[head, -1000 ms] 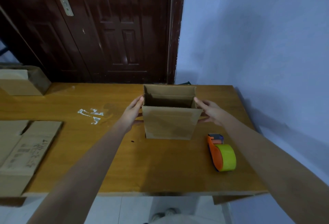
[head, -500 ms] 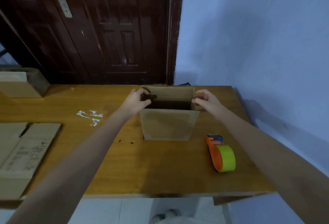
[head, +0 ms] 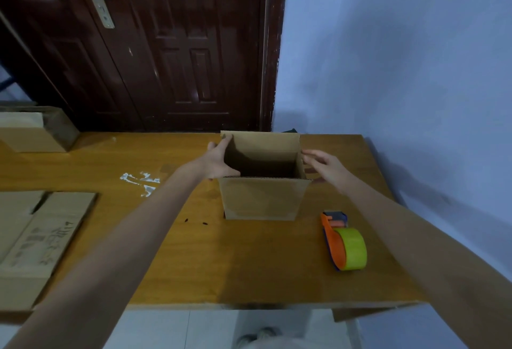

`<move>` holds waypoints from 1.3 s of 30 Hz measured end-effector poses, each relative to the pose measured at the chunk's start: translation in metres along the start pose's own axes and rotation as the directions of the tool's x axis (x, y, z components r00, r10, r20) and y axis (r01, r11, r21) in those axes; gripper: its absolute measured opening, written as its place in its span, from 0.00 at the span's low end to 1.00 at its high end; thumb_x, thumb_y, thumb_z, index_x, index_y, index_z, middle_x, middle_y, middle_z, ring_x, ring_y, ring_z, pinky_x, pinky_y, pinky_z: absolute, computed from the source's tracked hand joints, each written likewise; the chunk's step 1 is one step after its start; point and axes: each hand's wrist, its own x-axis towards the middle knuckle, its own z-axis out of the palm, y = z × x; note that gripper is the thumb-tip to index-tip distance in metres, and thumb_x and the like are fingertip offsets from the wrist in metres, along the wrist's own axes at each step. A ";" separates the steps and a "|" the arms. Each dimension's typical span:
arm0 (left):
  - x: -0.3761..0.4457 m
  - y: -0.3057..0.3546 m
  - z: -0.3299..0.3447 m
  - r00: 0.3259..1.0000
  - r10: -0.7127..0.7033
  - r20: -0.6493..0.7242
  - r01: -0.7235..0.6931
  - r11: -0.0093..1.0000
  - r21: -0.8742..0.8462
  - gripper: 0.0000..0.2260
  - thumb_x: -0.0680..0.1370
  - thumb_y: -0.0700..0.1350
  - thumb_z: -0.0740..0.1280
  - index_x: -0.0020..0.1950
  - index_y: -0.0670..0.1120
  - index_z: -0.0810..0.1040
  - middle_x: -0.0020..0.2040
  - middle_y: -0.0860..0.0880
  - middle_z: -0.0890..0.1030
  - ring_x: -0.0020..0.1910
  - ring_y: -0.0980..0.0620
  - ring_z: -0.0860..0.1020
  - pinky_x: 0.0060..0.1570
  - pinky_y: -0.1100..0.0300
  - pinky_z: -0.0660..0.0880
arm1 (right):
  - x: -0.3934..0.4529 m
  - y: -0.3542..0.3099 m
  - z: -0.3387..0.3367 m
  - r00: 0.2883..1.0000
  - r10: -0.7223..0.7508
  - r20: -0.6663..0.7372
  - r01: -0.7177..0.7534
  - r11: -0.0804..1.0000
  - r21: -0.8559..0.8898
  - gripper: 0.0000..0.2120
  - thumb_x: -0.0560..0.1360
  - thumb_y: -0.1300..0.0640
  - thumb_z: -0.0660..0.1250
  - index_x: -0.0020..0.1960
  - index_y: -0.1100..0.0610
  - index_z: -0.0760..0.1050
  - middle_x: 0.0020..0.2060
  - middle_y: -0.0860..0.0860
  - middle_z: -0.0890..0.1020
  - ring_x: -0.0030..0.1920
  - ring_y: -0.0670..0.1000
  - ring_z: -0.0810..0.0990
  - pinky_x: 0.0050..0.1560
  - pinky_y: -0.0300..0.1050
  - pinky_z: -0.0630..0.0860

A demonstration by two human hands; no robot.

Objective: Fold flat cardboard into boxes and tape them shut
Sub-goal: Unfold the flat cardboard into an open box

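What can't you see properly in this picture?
Head view:
- Inside bottom of the box: dark, and hidden behind its near wall.
- Print on the flat cardboard: too blurred to read; the left edge cuts the sheet.
- Whether the right hand touches the box: cannot tell.
- Palm of the left hand: faces the box, out of sight.

Both bare forearms reach forward from the lower corners of the view and converge toward the middle. The left hand [head: 217, 160] lies flat, palm inward, against the left wall of the cardboard box [head: 263, 199]. Its fingers [head: 225, 141] are straight and point away from the person, and its thumb lies low at the near corner. The right hand [head: 324, 165] is held palm inward with relaxed, slightly spread fingers [head: 309, 153] just beside the box's right rim. Whether they touch it cannot be told.
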 end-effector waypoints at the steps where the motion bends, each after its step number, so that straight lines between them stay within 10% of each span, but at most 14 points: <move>1: 0.000 0.000 0.000 1.000 0.005 -0.001 -0.005 1.000 -0.014 0.45 0.73 0.47 0.73 0.77 0.56 0.43 0.71 0.44 0.54 0.64 0.39 0.65 0.40 0.56 0.75 | 0.000 0.001 0.001 1.000 0.005 -0.004 -0.004 1.000 0.009 0.17 0.79 0.54 0.61 0.68 0.49 0.69 0.63 0.53 0.75 0.54 0.47 0.78 0.41 0.40 0.79; 11: -0.004 -0.008 0.004 1.000 0.006 -0.013 -0.008 0.987 -0.159 0.41 0.73 0.53 0.71 0.77 0.61 0.47 0.72 0.47 0.55 0.68 0.40 0.62 0.61 0.42 0.71 | 0.005 0.008 0.013 0.981 0.191 0.025 -0.192 0.975 0.115 0.31 0.74 0.44 0.67 0.70 0.60 0.66 0.62 0.55 0.75 0.50 0.48 0.78 0.39 0.42 0.80; 19: -0.008 -0.011 0.001 0.998 0.006 -0.055 -0.026 0.925 -0.378 0.26 0.80 0.56 0.59 0.74 0.68 0.50 0.76 0.49 0.56 0.69 0.43 0.65 0.46 0.54 0.77 | 0.008 0.010 0.013 0.982 0.185 0.036 -0.189 0.970 0.154 0.30 0.73 0.45 0.69 0.68 0.61 0.69 0.56 0.55 0.79 0.50 0.51 0.81 0.38 0.43 0.81; 26: -0.009 -0.039 -0.001 0.991 -0.123 -0.042 0.052 0.670 -0.740 0.23 0.82 0.46 0.58 0.77 0.53 0.57 0.71 0.44 0.69 0.57 0.49 0.74 0.50 0.49 0.79 | 0.009 0.008 0.015 0.984 0.176 0.024 -0.178 0.975 0.130 0.27 0.74 0.48 0.68 0.67 0.61 0.70 0.56 0.55 0.78 0.49 0.50 0.80 0.35 0.41 0.80; 39: -0.002 -0.047 0.018 0.986 -0.151 0.071 0.159 0.713 -0.683 0.30 0.76 0.58 0.65 0.74 0.46 0.64 0.66 0.46 0.72 0.55 0.48 0.77 0.48 0.52 0.80 | 0.012 0.007 0.014 0.982 0.191 -0.001 -0.190 0.976 0.105 0.24 0.75 0.51 0.68 0.66 0.62 0.70 0.54 0.54 0.78 0.47 0.48 0.79 0.32 0.38 0.78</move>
